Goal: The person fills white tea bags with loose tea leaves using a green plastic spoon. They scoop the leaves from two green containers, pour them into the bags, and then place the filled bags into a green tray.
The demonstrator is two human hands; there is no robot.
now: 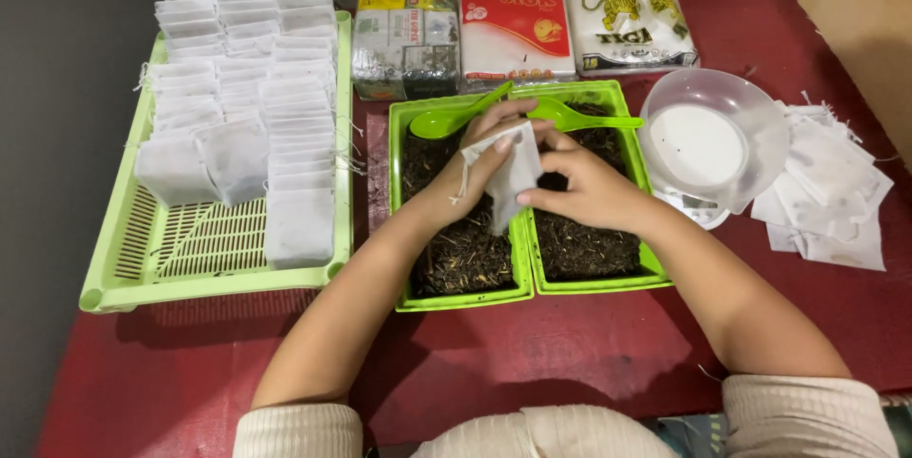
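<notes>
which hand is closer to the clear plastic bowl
Right. The right hand sits just left of the clear bowl, over the right-hand green tray. The left hand is farther left, holding the white pouch.

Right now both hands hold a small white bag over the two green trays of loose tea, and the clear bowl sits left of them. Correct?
Not quite. In the head view the bowl sits right of the trays, not left. Both the left hand and right hand do hold the bag over them.

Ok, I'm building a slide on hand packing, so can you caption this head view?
Both hands, left hand and right hand, hold a small white filter bag above two green trays of dried leaves.
</notes>
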